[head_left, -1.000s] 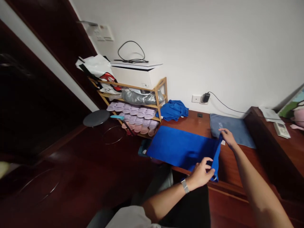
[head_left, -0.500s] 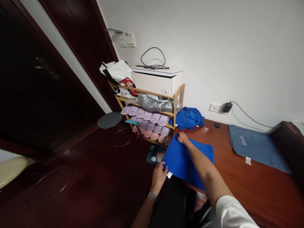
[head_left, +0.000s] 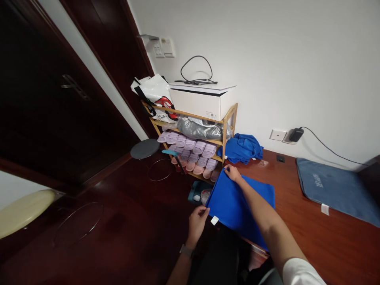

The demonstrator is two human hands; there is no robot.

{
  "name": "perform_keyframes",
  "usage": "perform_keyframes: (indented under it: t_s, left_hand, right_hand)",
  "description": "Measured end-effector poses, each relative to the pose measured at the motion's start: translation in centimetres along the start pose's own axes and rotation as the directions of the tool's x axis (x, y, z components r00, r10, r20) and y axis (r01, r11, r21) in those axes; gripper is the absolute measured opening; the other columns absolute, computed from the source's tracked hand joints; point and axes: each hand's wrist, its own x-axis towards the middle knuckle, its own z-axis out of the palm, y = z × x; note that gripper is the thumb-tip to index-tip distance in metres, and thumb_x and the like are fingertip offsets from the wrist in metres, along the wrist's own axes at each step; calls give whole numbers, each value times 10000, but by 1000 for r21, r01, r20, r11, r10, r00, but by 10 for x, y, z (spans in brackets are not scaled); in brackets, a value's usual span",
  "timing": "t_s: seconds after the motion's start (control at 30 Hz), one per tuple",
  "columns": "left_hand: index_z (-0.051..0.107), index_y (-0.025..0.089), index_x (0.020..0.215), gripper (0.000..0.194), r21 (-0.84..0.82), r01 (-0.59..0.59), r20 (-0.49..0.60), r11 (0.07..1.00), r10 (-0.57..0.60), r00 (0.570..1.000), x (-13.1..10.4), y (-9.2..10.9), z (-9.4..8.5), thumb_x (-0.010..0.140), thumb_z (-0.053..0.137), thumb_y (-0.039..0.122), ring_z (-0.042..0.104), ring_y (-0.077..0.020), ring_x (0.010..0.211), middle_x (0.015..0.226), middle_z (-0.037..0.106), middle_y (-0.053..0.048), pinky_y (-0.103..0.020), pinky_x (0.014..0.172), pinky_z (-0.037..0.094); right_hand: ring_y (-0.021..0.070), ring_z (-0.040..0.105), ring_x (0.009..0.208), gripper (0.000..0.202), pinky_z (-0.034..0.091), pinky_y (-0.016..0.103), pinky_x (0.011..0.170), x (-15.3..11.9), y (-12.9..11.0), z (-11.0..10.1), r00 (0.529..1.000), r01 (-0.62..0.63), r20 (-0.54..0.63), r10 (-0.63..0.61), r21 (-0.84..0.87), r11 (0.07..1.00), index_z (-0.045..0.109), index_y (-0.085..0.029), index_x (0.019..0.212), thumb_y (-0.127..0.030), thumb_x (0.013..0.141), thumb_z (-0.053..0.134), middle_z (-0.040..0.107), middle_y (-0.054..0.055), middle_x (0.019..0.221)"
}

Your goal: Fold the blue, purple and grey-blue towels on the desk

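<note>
A flat blue cloth [head_left: 228, 198] with a white tag [head_left: 214, 220] lies at the left end of the brown table, its near side reaching past the edge. My left hand [head_left: 197, 226] is closed in a pinch at the near left corner of this cloth, beside the tag. At the far left corner, my right hand [head_left: 232, 173] has its fingers closed on the cloth's edge. The left edge runs fairly straight between both hands. A crumpled heap of blue fabric [head_left: 242, 148] lies just beyond my right hand, against the wall.
A wooden rack [head_left: 225, 136] with slippers [head_left: 198, 147], a white box [head_left: 196, 103] and a bag [head_left: 156, 95] stands beyond the table. A grey-blue cloth [head_left: 332, 186] lies at right on the table [head_left: 299, 229]. A charger [head_left: 296, 134] is plugged into the wall. Stools [head_left: 145, 149] stand left.
The view has shifted slightly, so the scene sits further right. My left hand has drawn back a little to the left at its corner; my right hand keeps hold of the far corner.
</note>
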Motion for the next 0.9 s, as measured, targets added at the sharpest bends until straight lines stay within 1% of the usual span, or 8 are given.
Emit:
perform_keyframes:
  t_s: [0.1,0.23,0.37,0.47,0.57,0.67,0.73,0.9]
  left_hand:
    - [768,210,877,445,-44,47,22,998,-46,999,7,15,-11,831,711,648,757,-270,848,889,788,-82,-379,801,599]
    - [744,209,837,420,-101,-50,-20,994,49,999,17,56,-27,809,741,628,762,-258,831,846,790,-70,-364,789,604]
    - [705,219,791,346,-157,-190,-3,969,192,981,18,112,-45,792,781,556,755,-229,790,802,776,-40,-334,746,608]
    - [711,214,806,303,-199,-297,47,934,311,949,15,156,-60,783,806,501,751,-217,792,822,776,-37,-324,747,614]
    - [726,212,820,301,-221,-422,136,879,456,879,17,198,-71,787,823,494,745,-214,822,874,780,-45,-324,762,618]
    - [733,214,827,309,-238,-485,253,841,536,805,24,241,-71,783,846,498,732,-205,778,855,772,-38,-313,723,616]
    - [732,211,829,326,-281,-504,283,817,572,770,28,268,-65,776,858,507,727,-200,762,846,766,-35,-317,726,619]
    - [722,199,829,395,-409,-495,305,767,626,718,21,317,-47,750,868,557,721,-190,752,840,754,-37,-314,709,623]
  right_hand:
    - [211,704,1023,283,529,336,968,-14,-2,-23,994,107,-51,-102,109,988,726,-228,1202,-251,965,573,769,68,1097]
    - [211,699,951,370,560,349,913,-63,2,-82,965,239,-168,-202,244,940,731,-186,1181,-452,957,605,767,76,1036]
    - [208,695,864,510,573,350,838,-147,10,-155,914,334,-371,-166,454,826,755,-178,1038,-648,840,744,764,80,948]
    - [213,702,846,515,585,363,816,-220,13,-204,878,325,-472,-84,456,829,768,-192,961,-673,783,810,772,81,924]
    - [233,715,836,502,605,384,791,-289,16,-241,845,307,-534,-40,422,853,784,-194,930,-665,764,836,785,87,909]
    - [236,725,820,477,613,379,768,-343,17,-265,814,285,-581,-11,383,879,798,-198,906,-642,748,862,796,91,909]
    - [233,729,801,478,615,365,744,-372,16,-275,791,270,-611,15,372,888,800,-198,881,-642,724,881,796,92,893]
    - [211,717,705,462,614,318,646,-425,11,-285,756,240,-650,74,381,893,792,-200,833,-632,708,898,767,72,778]
